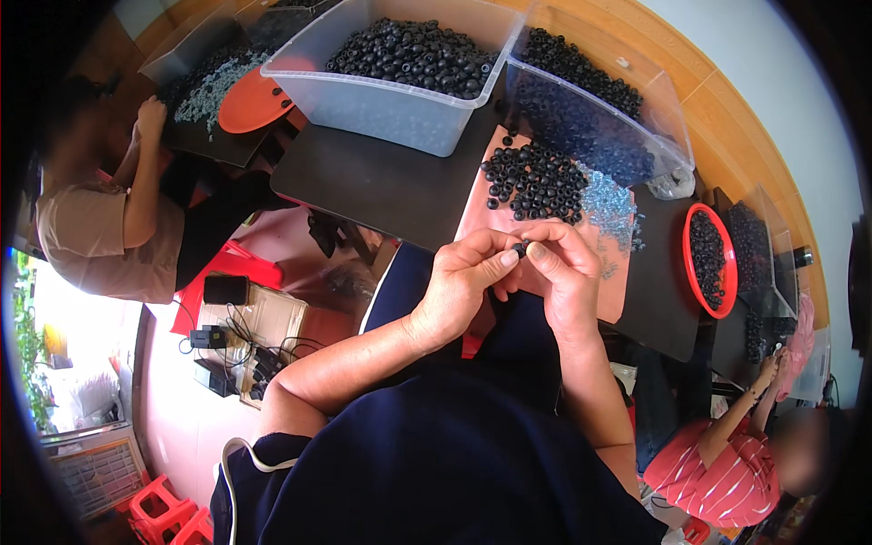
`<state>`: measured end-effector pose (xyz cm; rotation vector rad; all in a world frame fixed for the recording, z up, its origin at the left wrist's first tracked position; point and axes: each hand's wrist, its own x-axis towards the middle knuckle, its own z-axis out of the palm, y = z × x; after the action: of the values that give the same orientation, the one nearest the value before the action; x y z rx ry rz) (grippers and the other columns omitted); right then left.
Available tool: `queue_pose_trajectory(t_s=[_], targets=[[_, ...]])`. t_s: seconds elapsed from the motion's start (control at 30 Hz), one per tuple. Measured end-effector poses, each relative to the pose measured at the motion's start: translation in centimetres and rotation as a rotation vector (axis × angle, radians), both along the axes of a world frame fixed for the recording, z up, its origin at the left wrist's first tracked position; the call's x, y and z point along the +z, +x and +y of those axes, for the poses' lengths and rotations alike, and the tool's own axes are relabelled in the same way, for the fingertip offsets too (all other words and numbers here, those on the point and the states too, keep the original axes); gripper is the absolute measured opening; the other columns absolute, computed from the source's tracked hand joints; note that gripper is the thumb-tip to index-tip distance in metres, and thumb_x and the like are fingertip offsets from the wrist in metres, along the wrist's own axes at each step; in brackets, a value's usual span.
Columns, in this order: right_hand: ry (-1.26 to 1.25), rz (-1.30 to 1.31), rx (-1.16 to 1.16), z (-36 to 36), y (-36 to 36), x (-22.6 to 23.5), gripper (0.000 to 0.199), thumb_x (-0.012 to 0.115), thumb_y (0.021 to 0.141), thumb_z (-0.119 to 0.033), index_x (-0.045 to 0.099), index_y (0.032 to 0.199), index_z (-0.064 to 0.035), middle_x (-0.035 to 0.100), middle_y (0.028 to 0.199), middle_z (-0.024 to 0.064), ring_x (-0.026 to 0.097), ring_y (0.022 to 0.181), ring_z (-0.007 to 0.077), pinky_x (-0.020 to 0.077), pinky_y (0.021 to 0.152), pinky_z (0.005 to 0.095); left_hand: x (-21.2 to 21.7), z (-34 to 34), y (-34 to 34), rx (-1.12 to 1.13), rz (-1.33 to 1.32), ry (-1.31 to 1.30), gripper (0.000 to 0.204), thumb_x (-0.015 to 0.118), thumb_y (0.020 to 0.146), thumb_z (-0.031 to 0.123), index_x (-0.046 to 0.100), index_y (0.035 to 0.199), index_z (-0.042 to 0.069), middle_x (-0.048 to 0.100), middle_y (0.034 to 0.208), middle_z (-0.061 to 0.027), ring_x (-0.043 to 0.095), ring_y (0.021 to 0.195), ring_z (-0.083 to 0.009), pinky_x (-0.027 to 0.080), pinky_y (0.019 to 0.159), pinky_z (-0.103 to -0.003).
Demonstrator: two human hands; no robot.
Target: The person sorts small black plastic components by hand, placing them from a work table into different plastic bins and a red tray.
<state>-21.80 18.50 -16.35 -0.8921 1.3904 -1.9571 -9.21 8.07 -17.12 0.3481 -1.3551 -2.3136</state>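
My left hand (pixel 470 274) and my right hand (pixel 568 271) meet over the near edge of a pink sheet (pixel 610 295). Between their thumbs and fingertips they pinch one small black round piece (pixel 520 249); its details are partly covered by the fingers. Just beyond the hands lies a pile of black round pieces with holes (pixel 536 182), like large beads. Against the pile's right side is a heap of tiny clear bluish pieces (pixel 607 207).
A clear tub (pixel 381 116) of black pieces stands on the dark table (pixel 363 182), beside another tub (pixel 599 100). A red bowl (pixel 688 263) sits at right. Co-workers sit left (pixel 109 218) and right (pixel 718 472). Adapters and cables (pixel 245 341) lie at lower left.
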Motion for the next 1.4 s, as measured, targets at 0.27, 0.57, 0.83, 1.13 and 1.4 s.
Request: queue_pose_trajectory(t_s=[0.27, 0.57, 0.83, 1.13, 1.4], targets=[[0.042, 0.677, -0.151, 0.6, -0.5, 0.9, 0.009, 0.069, 0.087, 0.002, 0.066, 0.095, 0.0019, 0.065, 0.093, 0.0073, 0.063, 0.086, 0.0158, 0.0493, 0.078, 0.0275, -0.2, 0.4, 0.1, -0.012, -0.032, -0.129, 0.016, 0.059, 0.101, 0.013, 0.064, 0.108, -0.001, 0.064, 0.081, -0.0021, 0.058, 0.069, -0.0069, 0.049, 0.062, -0.022], [0.085, 0.662, -0.124, 1.3, -0.3, 0.7, 0.01, 0.069, 0.085, 0.004, 0.066, 0.094, 0.0014, 0.065, 0.089, 0.009, 0.063, 0.082, 0.0188, 0.0499, 0.074, 0.0295, -0.1, 0.6, 0.5, -0.048, -0.128, -0.002, 0.015, 0.062, 0.1, 0.015, 0.065, 0.103, 0.0, 0.065, 0.078, -0.0022, 0.06, 0.065, -0.0069, 0.048, 0.056, -0.02], [0.107, 1.007, -0.145, 1.6, -0.1, 1.4, 0.016, 0.067, 0.081, 0.004, 0.064, 0.097, -0.0002, 0.062, 0.09, 0.0138, 0.061, 0.081, 0.0309, 0.0496, 0.071, 0.0379, -0.1, 0.8, 0.6, -0.015, -0.17, 0.055, 0.014, 0.061, 0.099, 0.011, 0.065, 0.101, -0.002, 0.069, 0.08, -0.0062, 0.063, 0.065, -0.0097, 0.05, 0.055, -0.022], [0.074, 1.302, -0.319, 0.9, 1.0, -0.6, 0.031, 0.068, 0.066, 0.002, 0.059, 0.096, -0.0017, 0.055, 0.086, 0.0123, 0.056, 0.08, 0.0327, 0.045, 0.07, 0.0436, -0.7, 1.7, 0.3, 0.069, -0.161, 0.136, 0.014, 0.062, 0.097, 0.009, 0.068, 0.097, -0.003, 0.068, 0.077, -0.0069, 0.061, 0.058, -0.0118, 0.05, 0.051, -0.024], [-0.003, 1.303, -0.236, 0.7, 1.3, -0.6, 0.027, 0.068, 0.07, 0.002, 0.06, 0.096, -0.0006, 0.056, 0.085, 0.0121, 0.057, 0.077, 0.0326, 0.0464, 0.069, 0.0421, -0.7, 1.3, 1.0, 0.032, -0.11, 0.15, 0.013, 0.063, 0.096, 0.009, 0.068, 0.094, -0.003, 0.067, 0.072, -0.0058, 0.058, 0.052, -0.0098, 0.046, 0.045, -0.023]])
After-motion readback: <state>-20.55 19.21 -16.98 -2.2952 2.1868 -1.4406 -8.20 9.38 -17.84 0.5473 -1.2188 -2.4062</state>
